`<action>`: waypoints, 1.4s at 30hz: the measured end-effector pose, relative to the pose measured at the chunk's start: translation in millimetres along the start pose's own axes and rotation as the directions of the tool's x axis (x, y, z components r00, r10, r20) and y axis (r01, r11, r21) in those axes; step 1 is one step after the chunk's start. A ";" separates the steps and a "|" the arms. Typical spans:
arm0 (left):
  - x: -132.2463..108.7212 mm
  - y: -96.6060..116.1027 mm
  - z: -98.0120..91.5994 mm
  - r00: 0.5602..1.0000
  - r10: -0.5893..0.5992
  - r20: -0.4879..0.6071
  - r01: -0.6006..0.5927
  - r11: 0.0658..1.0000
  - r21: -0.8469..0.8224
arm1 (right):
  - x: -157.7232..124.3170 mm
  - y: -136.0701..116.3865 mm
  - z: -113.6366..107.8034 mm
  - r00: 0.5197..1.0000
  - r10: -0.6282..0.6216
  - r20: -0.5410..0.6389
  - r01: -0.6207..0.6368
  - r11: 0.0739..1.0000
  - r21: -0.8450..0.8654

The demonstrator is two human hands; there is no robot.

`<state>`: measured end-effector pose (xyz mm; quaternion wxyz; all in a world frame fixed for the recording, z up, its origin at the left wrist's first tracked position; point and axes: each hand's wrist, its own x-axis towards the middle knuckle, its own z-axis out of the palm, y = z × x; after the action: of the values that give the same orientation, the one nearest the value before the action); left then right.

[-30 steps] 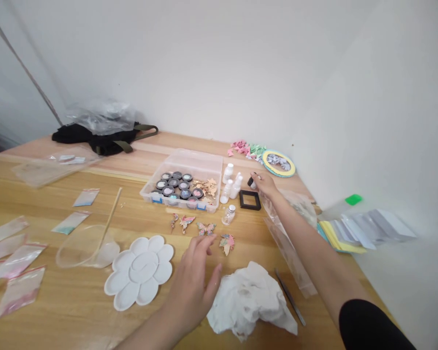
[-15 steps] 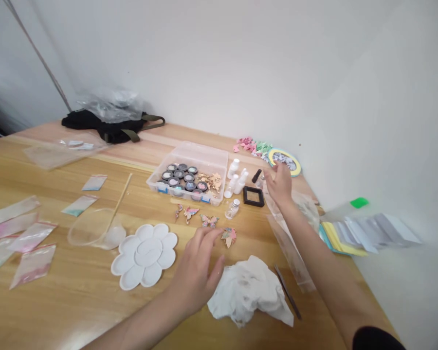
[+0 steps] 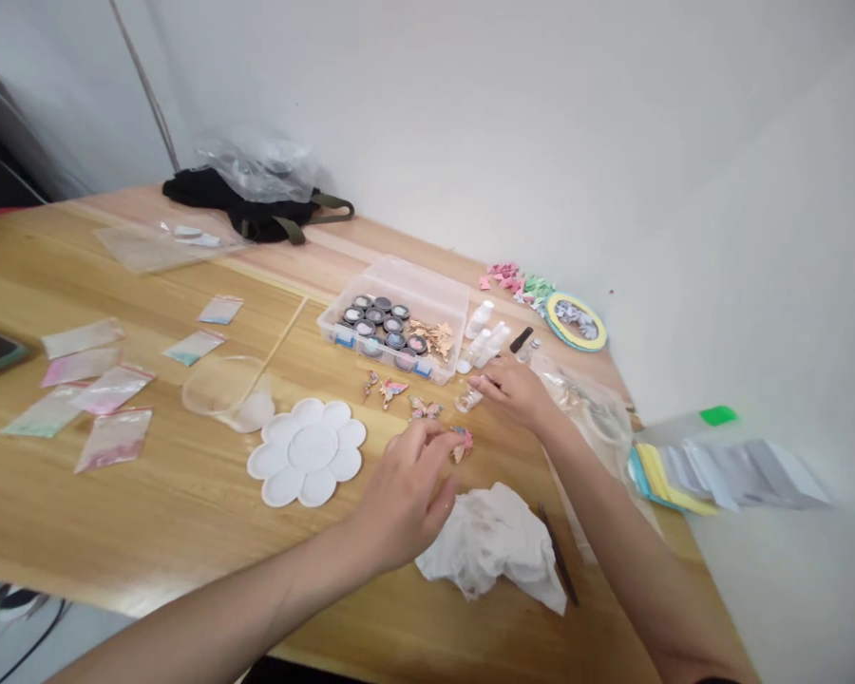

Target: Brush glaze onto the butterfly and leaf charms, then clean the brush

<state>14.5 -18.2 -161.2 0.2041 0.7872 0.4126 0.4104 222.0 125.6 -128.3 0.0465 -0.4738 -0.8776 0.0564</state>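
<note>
Fingers of the left hand [image 3: 406, 494] curl close together right beside a small painted leaf-shaped charm [image 3: 460, 445], though whether they pinch it cannot be told, while those of the right hand [image 3: 517, 394] stay slightly apart just behind a small glass vial [image 3: 468, 400]. Everything lies close on the tabletop [image 3: 185, 541], so a careless sweep of the left hand could knock the charm into the butterfly charm [image 3: 426, 408] beside it. A slip of the right fingers might well tip the light vial over — it would likely roll toward the white plastic bottles [image 3: 493, 342].
</note>
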 end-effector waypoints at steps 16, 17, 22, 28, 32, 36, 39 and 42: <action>-0.4 1.8 0.4 1.000 -0.006 -0.006 0.006 1.000 0.016 | -4.5 -2.4 3.3 0.999 0.036 -0.010 -0.036 0.997 0.070; -0.5 1.6 0.4 1.000 -0.003 -0.009 0.003 1.000 0.019 | -4.2 -2.6 4.1 0.999 0.037 -0.005 -0.036 0.997 0.074; -0.9 1.1 1.1 1.000 -0.004 -0.005 0.004 1.000 0.030 | -4.1 -3.4 6.3 0.999 0.047 -0.003 -0.047 0.992 0.116; -0.4 2.6 0.1 1.000 -0.004 -0.005 0.004 1.000 0.023 | -7.0 -2.5 8.1 0.996 0.075 -0.042 -0.065 0.976 0.207; 0.1 2.4 0.0 1.000 0.012 -0.012 -0.012 1.000 0.028 | -12.7 0.2 7.5 0.993 0.073 -0.097 -0.045 0.962 0.270; -0.7 1.5 1.6 1.000 0.017 -0.016 -0.016 1.000 0.021 | -18.0 2.0 6.2 0.988 0.041 -0.152 0.004 0.958 0.288; -1.3 1.0 2.4 1.000 0.018 -0.011 -0.018 1.000 0.019 | -19.4 1.7 5.0 0.986 0.001 -0.165 0.046 0.957 0.285; -1.5 0.9 2.1 1.000 0.020 -0.009 -0.020 1.000 0.018 | -19.1 1.5 3.9 0.983 -0.005 -0.185 0.060 0.954 0.294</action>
<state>16.2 -20.0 -162.5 0.1909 0.7913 0.4092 0.4124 233.2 110.2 -133.0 0.1984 -0.4498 -0.8589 0.1436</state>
